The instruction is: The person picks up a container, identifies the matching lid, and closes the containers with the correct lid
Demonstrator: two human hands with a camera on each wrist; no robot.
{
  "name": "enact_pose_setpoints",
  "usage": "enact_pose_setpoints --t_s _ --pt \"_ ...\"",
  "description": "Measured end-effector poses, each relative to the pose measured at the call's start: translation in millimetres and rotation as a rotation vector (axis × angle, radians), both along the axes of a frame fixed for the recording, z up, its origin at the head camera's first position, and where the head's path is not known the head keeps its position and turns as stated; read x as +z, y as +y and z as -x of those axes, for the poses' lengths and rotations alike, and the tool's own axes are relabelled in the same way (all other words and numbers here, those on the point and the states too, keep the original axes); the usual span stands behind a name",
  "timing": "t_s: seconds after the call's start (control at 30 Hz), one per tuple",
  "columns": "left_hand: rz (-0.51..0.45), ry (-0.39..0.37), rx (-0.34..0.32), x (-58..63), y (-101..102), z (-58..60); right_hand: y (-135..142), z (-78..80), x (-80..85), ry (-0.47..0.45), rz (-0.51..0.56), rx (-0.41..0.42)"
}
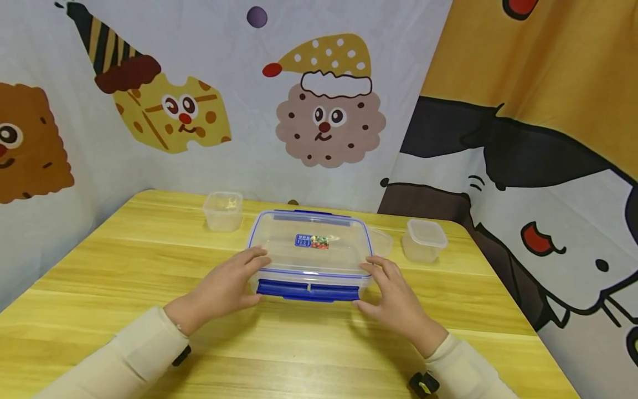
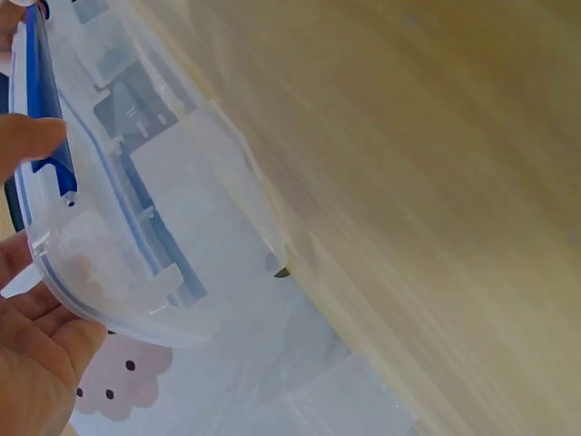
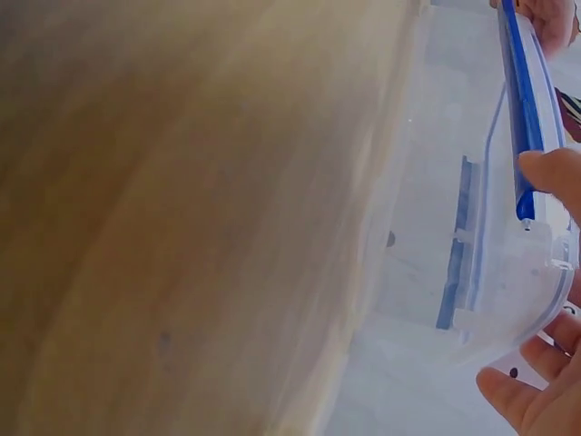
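A large clear plastic food storage container [image 1: 279, 249] with blue latches and a blue-edged lid is between the two hands at the middle of the table. My left hand [image 1: 226, 285] grips its front left corner, fingers on the lid edge and side. In the left wrist view the left thumb [image 2: 36, 138] lies at the end of the blue front latch [image 2: 44, 82]. My right hand [image 1: 399, 299] holds the front right corner the same way, its thumb [image 3: 549, 173] against the latch's other end. A label [image 1: 311, 241] marks the lid; the container looks see-through, with nothing visible inside.
A small clear tub [image 1: 223, 213] stands at the back left of the wooden table [image 1: 309, 349]. Another small tub with a lid [image 1: 425, 242] is at the back right. A clear plastic piece [image 1: 381, 243] is partly hidden behind the large container. A printed curtain [image 1: 199, 177] hangs behind the table.
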State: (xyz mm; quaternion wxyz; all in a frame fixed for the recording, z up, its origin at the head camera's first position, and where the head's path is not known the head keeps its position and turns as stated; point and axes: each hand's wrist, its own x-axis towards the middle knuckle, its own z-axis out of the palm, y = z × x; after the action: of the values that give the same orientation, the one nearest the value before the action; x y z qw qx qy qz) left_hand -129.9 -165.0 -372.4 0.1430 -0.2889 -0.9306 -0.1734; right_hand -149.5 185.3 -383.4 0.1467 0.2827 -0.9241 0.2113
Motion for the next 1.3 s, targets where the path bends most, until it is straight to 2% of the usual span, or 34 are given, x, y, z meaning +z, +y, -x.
enact_pose_setpoints --t_s 0.23,0.5,1.3 --pt "-0.023 -0.012 0.019 1.9 0.6 -1.1 1.7 0.8 1.3 -0.027 0.034 -0.002" --pt "-0.036 0.020 0.029 -0.5 2.5 -1.1 -0.2 -0.2 3.0 -0.007 0.051 -0.013" --pt "-0.074 -0.006 0.043 2.7 1.9 1.0 -5.6 2.6 4.5 0.024 0.084 -0.060"
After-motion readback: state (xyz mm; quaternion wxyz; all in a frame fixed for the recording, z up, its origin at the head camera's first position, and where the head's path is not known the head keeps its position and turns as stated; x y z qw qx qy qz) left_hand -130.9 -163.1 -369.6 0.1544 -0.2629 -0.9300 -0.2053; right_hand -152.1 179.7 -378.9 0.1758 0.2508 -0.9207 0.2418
